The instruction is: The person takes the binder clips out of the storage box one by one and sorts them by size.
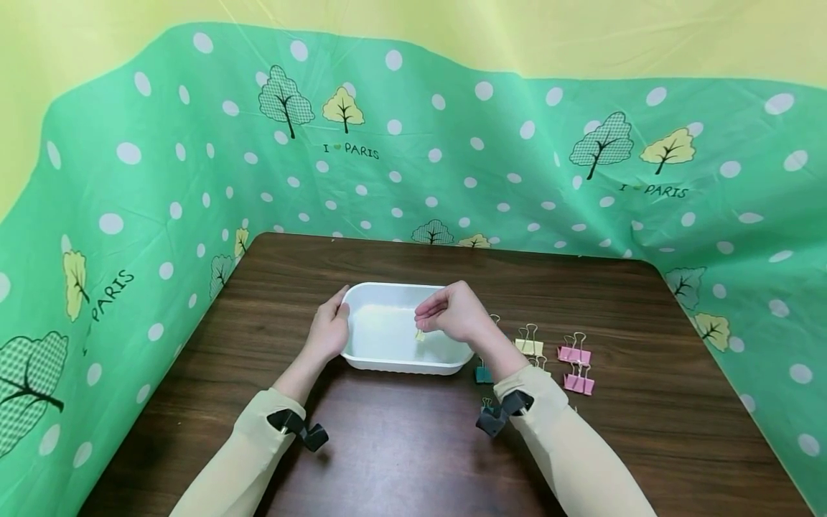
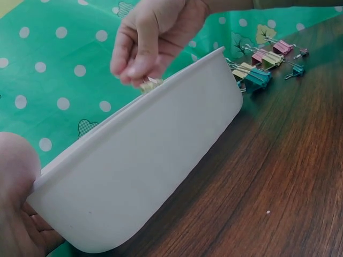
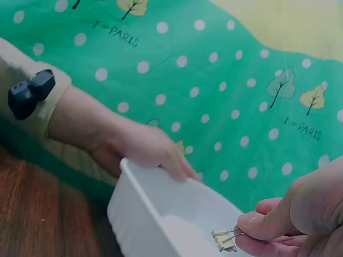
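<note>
My right hand (image 1: pixel 455 312) pinches a small pale yellow binder clip (image 3: pixel 224 240) by its wire handles, above the inside of a white plastic tray (image 1: pixel 403 365). In the right wrist view the clip hangs below the thumb and fingertips, within the tray's rim. At the tray's left end, my left hand (image 1: pixel 328 327) grips the wall, with the thumb over the rim and the fingers outside. From the left wrist view, the tray's near wall (image 2: pixel 144 160) hides its inside, and only the top of the clip shows over the rim.
Right of the tray, pink binder clips (image 1: pixel 578 384), yellow binder clips (image 1: pixel 528 347) and teal binder clips (image 1: pixel 482 374) stand on the dark wooden table (image 1: pixel 388 445). My right forearm covers some of them. A green dotted cloth (image 1: pixel 400 179) hangs around the table's back and sides.
</note>
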The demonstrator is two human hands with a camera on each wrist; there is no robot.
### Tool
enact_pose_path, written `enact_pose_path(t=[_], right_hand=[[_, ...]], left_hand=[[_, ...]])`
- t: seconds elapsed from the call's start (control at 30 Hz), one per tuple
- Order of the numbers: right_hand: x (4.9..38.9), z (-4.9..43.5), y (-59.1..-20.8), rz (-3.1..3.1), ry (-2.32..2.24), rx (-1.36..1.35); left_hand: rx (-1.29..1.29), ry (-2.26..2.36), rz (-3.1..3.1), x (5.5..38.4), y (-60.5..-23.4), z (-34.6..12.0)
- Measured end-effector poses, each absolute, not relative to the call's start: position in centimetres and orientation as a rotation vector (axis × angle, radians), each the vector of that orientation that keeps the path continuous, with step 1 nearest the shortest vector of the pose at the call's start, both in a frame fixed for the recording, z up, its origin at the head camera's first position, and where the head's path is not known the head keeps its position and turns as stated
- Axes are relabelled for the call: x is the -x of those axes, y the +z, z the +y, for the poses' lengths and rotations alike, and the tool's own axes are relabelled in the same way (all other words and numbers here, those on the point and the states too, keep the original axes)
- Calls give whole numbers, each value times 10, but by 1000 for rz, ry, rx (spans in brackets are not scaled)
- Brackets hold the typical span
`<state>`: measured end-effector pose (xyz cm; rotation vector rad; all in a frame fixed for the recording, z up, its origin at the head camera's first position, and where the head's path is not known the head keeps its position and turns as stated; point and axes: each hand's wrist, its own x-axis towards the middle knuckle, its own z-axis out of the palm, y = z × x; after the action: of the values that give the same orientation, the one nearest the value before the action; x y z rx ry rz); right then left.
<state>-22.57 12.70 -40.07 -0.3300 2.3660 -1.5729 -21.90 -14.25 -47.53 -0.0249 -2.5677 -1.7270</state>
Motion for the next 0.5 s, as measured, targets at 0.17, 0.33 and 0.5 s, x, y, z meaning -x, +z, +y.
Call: enact_pose_path(t=[0.17, 0.33, 0.5], right_hand=[[224, 135, -385, 2391, -1574, 357], [219, 147, -368, 2410, -1580, 333], [212, 159, -352, 2469, -1555, 328]], left_hand=[[23, -1731, -2572, 218, -475, -143], [29, -1730, -2567, 218, -475, -143], [34, -1732, -2561, 220, -475, -143]])
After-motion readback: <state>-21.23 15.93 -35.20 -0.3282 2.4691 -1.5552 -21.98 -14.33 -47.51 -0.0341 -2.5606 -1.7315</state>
